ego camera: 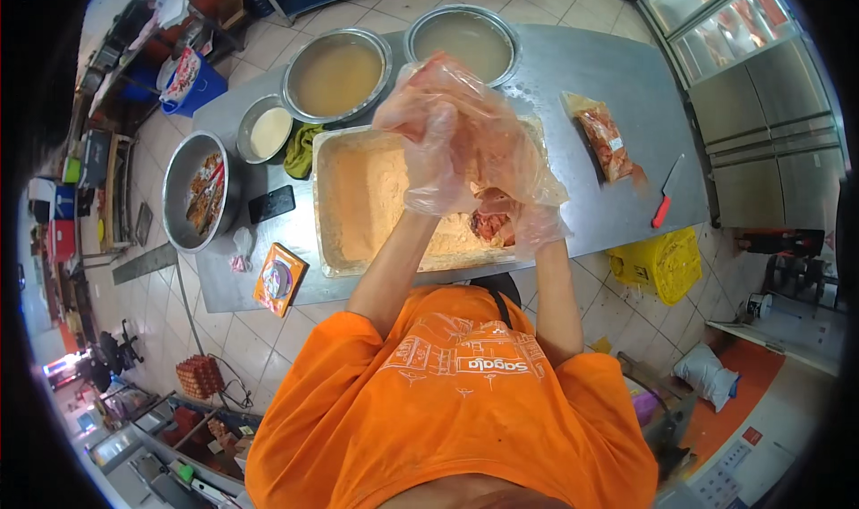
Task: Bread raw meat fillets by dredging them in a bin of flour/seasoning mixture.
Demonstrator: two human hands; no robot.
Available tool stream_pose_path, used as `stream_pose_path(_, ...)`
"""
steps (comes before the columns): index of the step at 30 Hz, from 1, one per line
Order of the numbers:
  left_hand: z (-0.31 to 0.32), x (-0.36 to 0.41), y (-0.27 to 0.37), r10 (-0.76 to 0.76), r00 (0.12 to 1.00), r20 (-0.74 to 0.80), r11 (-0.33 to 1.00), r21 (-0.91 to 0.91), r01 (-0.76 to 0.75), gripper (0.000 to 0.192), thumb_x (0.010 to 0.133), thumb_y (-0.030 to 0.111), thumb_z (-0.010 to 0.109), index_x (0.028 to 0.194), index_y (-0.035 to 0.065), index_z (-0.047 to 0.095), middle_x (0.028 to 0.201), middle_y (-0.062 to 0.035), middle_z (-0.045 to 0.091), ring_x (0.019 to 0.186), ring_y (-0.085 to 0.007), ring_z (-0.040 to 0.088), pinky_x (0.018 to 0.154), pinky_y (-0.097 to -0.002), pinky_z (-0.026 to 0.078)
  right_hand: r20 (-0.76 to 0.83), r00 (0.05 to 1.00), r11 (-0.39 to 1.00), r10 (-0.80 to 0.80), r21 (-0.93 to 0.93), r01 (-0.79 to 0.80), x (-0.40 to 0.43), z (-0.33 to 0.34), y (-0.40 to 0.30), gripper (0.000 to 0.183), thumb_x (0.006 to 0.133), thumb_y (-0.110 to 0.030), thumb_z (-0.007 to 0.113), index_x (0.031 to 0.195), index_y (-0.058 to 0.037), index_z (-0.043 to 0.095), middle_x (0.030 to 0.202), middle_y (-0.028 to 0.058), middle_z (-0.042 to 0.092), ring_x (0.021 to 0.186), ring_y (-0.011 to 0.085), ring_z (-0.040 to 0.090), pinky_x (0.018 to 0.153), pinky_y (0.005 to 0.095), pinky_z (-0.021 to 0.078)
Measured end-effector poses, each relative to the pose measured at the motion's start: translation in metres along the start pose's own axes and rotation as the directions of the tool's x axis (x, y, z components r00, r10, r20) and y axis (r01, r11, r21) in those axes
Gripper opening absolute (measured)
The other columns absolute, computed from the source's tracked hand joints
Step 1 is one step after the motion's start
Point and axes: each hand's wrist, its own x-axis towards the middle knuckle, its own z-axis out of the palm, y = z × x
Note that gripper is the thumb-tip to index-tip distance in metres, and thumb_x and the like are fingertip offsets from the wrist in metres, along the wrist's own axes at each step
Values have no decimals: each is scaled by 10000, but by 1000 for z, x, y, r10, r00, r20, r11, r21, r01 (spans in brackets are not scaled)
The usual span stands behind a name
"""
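Observation:
My left hand [436, 167], in a clear plastic glove, grips a transparent plastic bag [496, 133] with pinkish raw meat residue inside. The bag is raised over the right half of a rectangular tray [321, 207] holding pale flour [382, 187]. At the bag's lower right, my right hand [540, 224], gloved too, is closed on its edge. Reddish raw meat pieces [493, 227] lie in the flour beneath the bag, beside my right hand. The bag and gloves hide part of the tray and most of the fingertips.
Bowls of cloudy liquid [339, 76] [463, 43] stand behind the tray. A small bowl [268, 130], green cloth [302, 150], phone [272, 204] and spice bowl [228, 200] are left. Packed meat [600, 136] and a red-handled knife [663, 207] lie right.

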Motion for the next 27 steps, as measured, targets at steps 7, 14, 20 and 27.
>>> stream_pose_path(7,2,-14,-3,-87,992,94,994,-61,93,540,855,204,721,1302,120,429,1175,-16,532,1086,-151,521,937,-334,442,-32,999,975,-29,-223,21,3,-1,7,534,897,-323,571,1349,-84,419,1017,117,649,702,242,662,541,370,604)
stream_pose_path(14,-4,-2,-8,45,997,61,999,25,-46,450,907,153,656,1292,86,433,1171,-20,537,1046,-148,537,906,-329,466,-79,995,983,-54,-179,39,2,-23,13,504,872,-129,630,1333,-57,439,980,96,634,710,208,656,568,360,606)
stream_pose_path(20,13,7,15,16,992,125,996,-91,-5,371,955,208,589,1278,79,461,1176,-38,549,1068,-168,541,932,-324,463,-17,981,936,-195,-301,181,1,-83,41,375,936,-210,568,1264,-43,495,856,58,619,640,162,604,563,370,610)
stream_pose_path(27,-8,20,-22,34,997,70,997,73,-39,391,941,240,621,1264,75,475,1166,-52,558,1062,-174,550,929,-281,476,-254,961,953,-110,-300,30,1,-56,22,218,885,-55,613,1100,-23,594,826,29,629,659,107,590,592,272,557)
